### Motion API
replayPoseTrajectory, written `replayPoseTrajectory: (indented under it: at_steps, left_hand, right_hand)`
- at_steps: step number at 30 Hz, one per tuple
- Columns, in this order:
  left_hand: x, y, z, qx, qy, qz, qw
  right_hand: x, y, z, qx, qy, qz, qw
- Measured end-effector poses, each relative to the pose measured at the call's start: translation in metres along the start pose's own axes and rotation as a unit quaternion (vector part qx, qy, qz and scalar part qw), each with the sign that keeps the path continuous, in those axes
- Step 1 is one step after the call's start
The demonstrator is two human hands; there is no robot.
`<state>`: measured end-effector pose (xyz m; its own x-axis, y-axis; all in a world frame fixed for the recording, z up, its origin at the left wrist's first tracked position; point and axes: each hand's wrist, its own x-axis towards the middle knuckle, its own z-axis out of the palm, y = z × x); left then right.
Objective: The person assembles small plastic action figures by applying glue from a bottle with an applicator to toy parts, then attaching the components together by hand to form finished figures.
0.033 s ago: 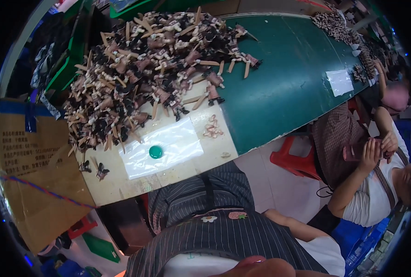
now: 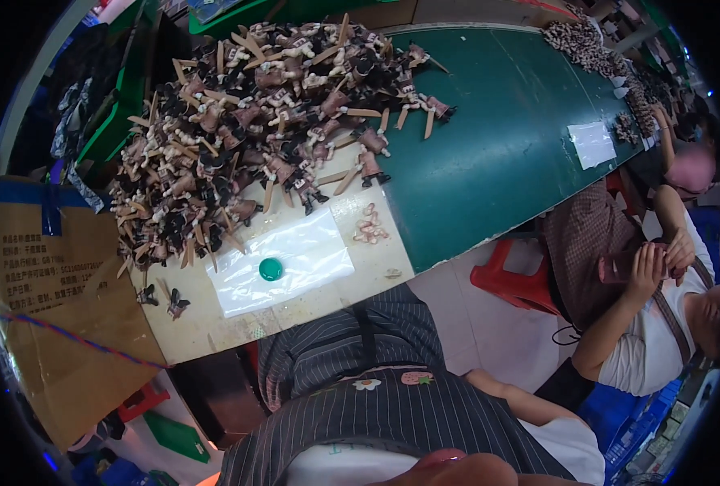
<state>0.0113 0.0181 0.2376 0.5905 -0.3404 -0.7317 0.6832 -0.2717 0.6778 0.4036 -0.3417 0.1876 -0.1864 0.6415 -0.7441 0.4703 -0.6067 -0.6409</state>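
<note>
Neither of my hands shows; only part of my right forearm (image 2: 522,399) is visible, beside my striped apron (image 2: 368,413). On the table before me lies a white plastic sheet (image 2: 311,243), with a small round green lid or shallow dish (image 2: 271,269) on it. Behind the sheet rises a big heap of small painted figures (image 2: 246,121) in brown, cream and black, with flat wooden sticks among them. Several small pinkish pieces (image 2: 370,225) lie right of the sheet. Two dark pieces (image 2: 177,304) sit near the table's left front corner.
A green tabletop (image 2: 473,138) extends right, bearing another white sheet (image 2: 592,145) and a far heap of small parts (image 2: 574,40). A cardboard box (image 2: 60,267) stands at left. At right, a seated person holds a pinkish transparent object (image 2: 619,267) near a red stool (image 2: 509,279).
</note>
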Motion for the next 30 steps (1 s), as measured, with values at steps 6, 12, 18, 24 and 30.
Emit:
replayPoseTrajectory:
  at_steps: [6, 12, 18, 24, 30]
  left_hand:
    - [-0.001, -0.002, -0.027, 0.041, -0.003, 0.034, 0.999]
    - [-0.038, 0.022, 0.000, 0.010, 0.073, 0.015, 0.997]
    - [-0.051, 0.002, 0.094, -0.102, 0.111, -0.065, 0.986]
    - [-0.031, 0.013, 0.048, -0.001, 0.392, -0.010, 0.920]
    - [-0.039, 0.030, -0.062, 0.204, 0.801, 0.039, 0.562]
  right_hand:
    - [-0.052, -0.021, -0.007, 0.008, -0.045, 0.022, 0.999]
    - [-0.041, -0.035, -0.043, -0.084, -0.246, 0.001, 0.966]
    - [0.037, -0.044, -0.061, 0.087, -0.216, -0.118, 0.965]
    - [0.078, -0.128, -0.107, 0.101, 0.198, -0.235, 0.946]
    - [0.104, -0.192, -0.119, -0.198, 0.461, -0.374, 0.780]
